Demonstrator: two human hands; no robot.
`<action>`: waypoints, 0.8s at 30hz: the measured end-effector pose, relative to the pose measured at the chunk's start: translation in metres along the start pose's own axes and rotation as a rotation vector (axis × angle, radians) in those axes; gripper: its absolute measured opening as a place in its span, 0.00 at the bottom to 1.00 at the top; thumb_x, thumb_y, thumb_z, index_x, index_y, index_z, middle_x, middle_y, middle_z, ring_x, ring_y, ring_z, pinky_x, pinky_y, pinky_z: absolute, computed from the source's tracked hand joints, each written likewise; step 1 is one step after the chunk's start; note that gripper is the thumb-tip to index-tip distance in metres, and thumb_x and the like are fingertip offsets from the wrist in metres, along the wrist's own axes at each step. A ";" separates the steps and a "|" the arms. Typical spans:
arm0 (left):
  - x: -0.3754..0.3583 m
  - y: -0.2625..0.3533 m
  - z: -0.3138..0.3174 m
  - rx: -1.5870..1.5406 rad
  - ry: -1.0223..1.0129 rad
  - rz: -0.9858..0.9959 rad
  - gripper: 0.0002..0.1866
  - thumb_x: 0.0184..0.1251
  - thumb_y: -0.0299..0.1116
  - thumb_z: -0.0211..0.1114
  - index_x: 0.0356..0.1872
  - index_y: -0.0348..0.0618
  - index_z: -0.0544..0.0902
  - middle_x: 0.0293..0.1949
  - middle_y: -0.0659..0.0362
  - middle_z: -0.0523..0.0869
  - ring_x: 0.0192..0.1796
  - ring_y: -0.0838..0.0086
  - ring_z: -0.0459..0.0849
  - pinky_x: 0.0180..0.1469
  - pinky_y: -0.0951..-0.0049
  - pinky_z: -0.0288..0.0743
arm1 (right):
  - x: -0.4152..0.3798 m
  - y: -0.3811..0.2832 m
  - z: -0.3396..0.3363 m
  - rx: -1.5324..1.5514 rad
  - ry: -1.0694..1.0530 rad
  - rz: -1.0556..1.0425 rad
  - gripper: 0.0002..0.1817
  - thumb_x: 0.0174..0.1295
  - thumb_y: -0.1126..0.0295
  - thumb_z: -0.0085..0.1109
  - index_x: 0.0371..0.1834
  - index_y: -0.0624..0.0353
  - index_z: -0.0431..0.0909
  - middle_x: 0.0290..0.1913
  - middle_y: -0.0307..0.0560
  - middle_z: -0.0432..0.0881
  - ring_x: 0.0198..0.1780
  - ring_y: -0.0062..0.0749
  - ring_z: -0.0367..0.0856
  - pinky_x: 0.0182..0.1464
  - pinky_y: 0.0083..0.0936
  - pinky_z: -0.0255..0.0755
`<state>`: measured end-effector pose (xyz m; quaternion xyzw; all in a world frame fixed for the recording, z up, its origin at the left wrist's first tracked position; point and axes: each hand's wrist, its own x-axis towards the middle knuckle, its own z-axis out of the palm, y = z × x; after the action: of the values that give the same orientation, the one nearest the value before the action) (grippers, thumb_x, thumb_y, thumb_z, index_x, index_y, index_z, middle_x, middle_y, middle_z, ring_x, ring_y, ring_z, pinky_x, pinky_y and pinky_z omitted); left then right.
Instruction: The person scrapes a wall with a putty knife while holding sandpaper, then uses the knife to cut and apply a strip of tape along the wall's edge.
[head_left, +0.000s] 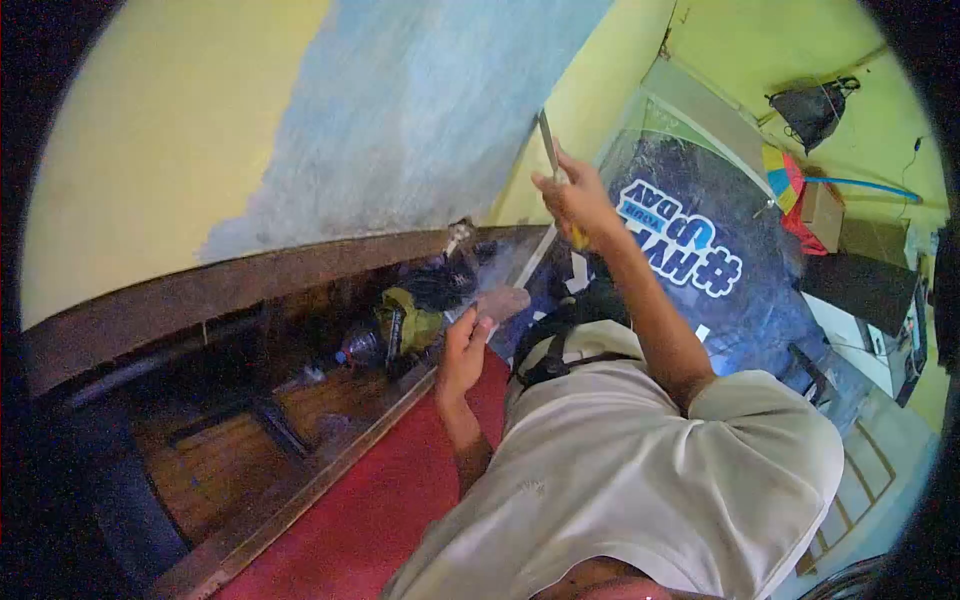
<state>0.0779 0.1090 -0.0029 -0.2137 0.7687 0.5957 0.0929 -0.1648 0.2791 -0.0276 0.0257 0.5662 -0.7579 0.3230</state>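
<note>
My right hand (578, 205) is closed around the yellow handle of a putty knife (548, 145). Its metal blade points up at the wall, with the tip at or very near the border between the grey-blue patch (410, 110) and the yellow paint; contact is hard to make out. Lower and to the left, my left hand (463, 352) grips a flat pinkish-brown piece (503, 303) between thumb and fingers. That piece could be folded sandpaper, but its kind is not clear. It is held apart from the wall.
Below the wall runs a brown wooden ledge (180, 278). Under it lie a plastic bottle (360, 349) and an olive-green bag (412, 322). A red surface (370, 500) is beside my left arm. To the right are a dark printed banner (690, 220) and a hanging black bag (815, 112).
</note>
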 end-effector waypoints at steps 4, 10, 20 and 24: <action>0.001 0.003 0.003 0.051 0.004 0.051 0.17 0.79 0.29 0.54 0.63 0.33 0.79 0.55 0.54 0.87 0.57 0.72 0.82 0.63 0.70 0.71 | -0.005 0.002 0.003 -0.093 0.002 -0.004 0.37 0.70 0.69 0.63 0.82 0.50 0.59 0.17 0.31 0.68 0.11 0.18 0.63 0.14 0.21 0.57; 0.000 0.014 0.005 0.077 0.005 -0.020 0.17 0.79 0.28 0.54 0.63 0.34 0.79 0.55 0.53 0.87 0.57 0.71 0.82 0.63 0.69 0.72 | 0.004 0.020 -0.001 -0.206 -0.012 -0.165 0.38 0.70 0.70 0.63 0.82 0.48 0.58 0.18 0.31 0.68 0.12 0.17 0.61 0.15 0.22 0.56; -0.004 -0.006 0.010 0.101 0.064 0.020 0.16 0.79 0.29 0.56 0.61 0.33 0.79 0.53 0.53 0.87 0.56 0.72 0.82 0.61 0.70 0.72 | 0.008 0.009 -0.006 -0.192 -0.058 -0.135 0.41 0.70 0.72 0.61 0.84 0.55 0.51 0.26 0.41 0.76 0.14 0.19 0.65 0.17 0.23 0.62; -0.011 0.017 0.014 0.123 0.086 -0.017 0.16 0.79 0.30 0.56 0.61 0.32 0.78 0.50 0.56 0.87 0.53 0.76 0.80 0.58 0.72 0.73 | 0.004 -0.003 -0.005 -0.105 0.006 -0.069 0.40 0.69 0.73 0.62 0.83 0.55 0.54 0.23 0.39 0.79 0.14 0.19 0.65 0.16 0.23 0.60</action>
<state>0.0789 0.1286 0.0121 -0.2395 0.8054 0.5366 0.0778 -0.1714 0.2822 -0.0292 -0.0086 0.6066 -0.7379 0.2959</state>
